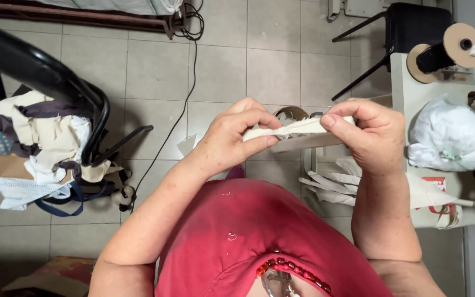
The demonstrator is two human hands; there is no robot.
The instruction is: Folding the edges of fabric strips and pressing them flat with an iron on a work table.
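Red beads [292,270] on my red top [259,231] sit closest to the lens. Above them I hold a folded cream fabric strip [295,131] level at chest height, over the tiled floor [265,60]. My left hand [232,137] has thumb and fingers pinched closed on its left end; my right hand [372,135] pinches the right end likewise. Beside my right hand stands a white table [408,82] bearing a black thread spool [446,52].

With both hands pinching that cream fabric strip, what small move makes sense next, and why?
Probably slide the right hand further along the strip to keep flattening its fold. The left hand already pinches the other end, and frayed threads show along the edge between them.
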